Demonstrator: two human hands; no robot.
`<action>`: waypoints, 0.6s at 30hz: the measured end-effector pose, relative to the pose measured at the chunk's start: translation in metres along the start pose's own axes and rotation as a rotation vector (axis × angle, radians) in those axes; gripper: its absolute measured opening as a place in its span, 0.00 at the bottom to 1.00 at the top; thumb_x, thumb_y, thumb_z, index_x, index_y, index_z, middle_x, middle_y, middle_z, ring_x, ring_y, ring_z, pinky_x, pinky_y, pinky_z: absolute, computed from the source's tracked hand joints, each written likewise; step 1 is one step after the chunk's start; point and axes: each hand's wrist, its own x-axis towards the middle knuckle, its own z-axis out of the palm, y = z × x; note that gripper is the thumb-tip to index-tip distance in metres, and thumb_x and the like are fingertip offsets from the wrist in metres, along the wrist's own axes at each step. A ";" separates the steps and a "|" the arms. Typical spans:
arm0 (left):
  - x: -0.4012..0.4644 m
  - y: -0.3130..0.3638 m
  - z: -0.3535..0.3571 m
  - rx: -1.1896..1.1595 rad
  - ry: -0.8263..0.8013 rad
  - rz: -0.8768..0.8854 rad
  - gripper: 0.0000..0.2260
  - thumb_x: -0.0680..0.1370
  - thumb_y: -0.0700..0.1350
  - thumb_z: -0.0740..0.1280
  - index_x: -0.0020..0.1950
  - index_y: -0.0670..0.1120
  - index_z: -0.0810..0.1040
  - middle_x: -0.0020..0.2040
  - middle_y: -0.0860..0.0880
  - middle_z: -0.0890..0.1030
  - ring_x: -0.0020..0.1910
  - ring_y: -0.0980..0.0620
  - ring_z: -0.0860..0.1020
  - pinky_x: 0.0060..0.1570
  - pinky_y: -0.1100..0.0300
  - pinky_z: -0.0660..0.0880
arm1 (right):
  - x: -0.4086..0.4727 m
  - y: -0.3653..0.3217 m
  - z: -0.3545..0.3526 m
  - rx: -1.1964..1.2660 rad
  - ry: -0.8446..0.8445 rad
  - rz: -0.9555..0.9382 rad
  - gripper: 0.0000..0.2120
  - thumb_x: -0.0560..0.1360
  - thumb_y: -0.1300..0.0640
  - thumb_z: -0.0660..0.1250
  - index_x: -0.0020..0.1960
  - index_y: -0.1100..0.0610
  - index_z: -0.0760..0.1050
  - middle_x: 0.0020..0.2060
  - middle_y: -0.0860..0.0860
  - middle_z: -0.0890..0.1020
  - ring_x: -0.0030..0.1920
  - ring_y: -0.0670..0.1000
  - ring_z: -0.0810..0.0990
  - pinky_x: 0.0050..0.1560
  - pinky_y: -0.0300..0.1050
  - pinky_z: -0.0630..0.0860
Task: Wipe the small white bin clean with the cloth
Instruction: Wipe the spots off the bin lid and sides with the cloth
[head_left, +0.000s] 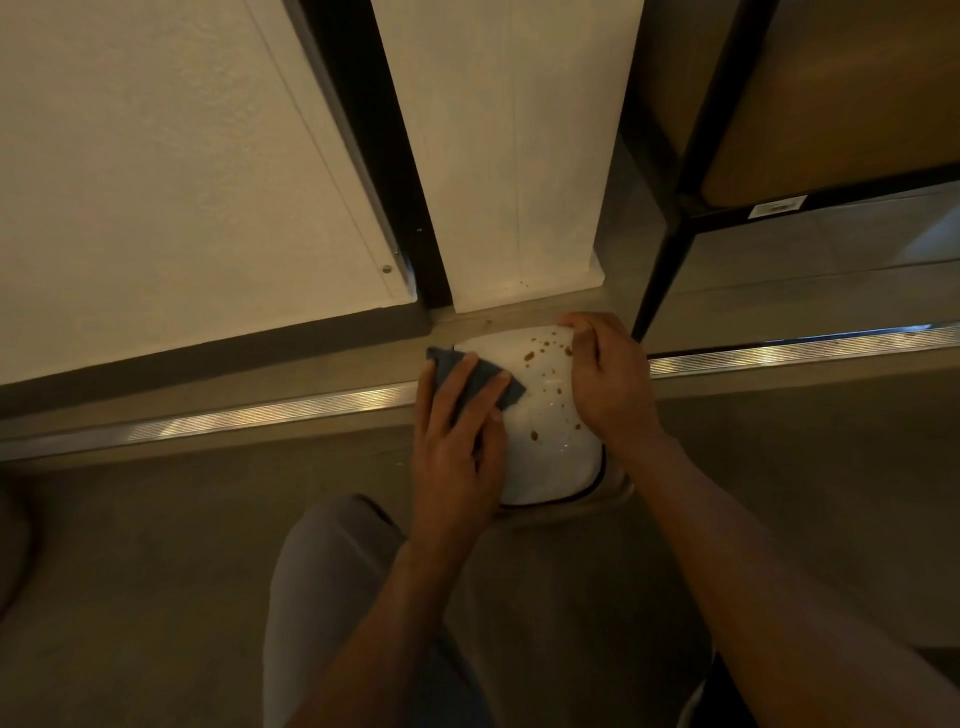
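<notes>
Head view showed the left hand (457, 441) lying flat, fingers nearly straight, pressing a folded dark blue-grey cloth (475, 382) against the lid of the small white plastic bin (545, 415). The right hand (605, 382), at the bin's 2 o'clock edge, had its fingers curled over the rim, gripping it. The bin stood on the grey floor (156, 545) just at 6 o'clock of the white pillar (514, 156), its glossy top spotted with brown splashes (530, 356), thickest toward 12 o'clock, the cloth covering its 10 o'clock corner
</notes>
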 end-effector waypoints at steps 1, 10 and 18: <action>-0.009 0.000 0.001 -0.012 -0.008 0.016 0.16 0.83 0.47 0.60 0.69 0.48 0.77 0.77 0.46 0.67 0.80 0.40 0.54 0.79 0.54 0.54 | 0.000 0.000 -0.001 0.003 -0.007 0.004 0.14 0.83 0.61 0.55 0.59 0.62 0.78 0.54 0.54 0.80 0.53 0.45 0.76 0.56 0.35 0.70; 0.043 0.006 -0.003 -0.091 -0.029 -0.147 0.14 0.83 0.45 0.61 0.68 0.49 0.76 0.72 0.50 0.71 0.74 0.49 0.66 0.71 0.46 0.67 | 0.002 0.001 -0.001 -0.028 -0.029 0.010 0.14 0.84 0.60 0.55 0.59 0.61 0.78 0.54 0.54 0.80 0.53 0.49 0.78 0.55 0.38 0.72; -0.034 -0.006 0.004 -0.025 -0.040 0.083 0.15 0.83 0.45 0.61 0.70 0.47 0.76 0.79 0.44 0.62 0.80 0.37 0.51 0.75 0.37 0.59 | 0.001 -0.001 0.000 -0.015 -0.014 0.024 0.14 0.84 0.60 0.55 0.59 0.61 0.78 0.55 0.55 0.80 0.54 0.51 0.78 0.58 0.46 0.75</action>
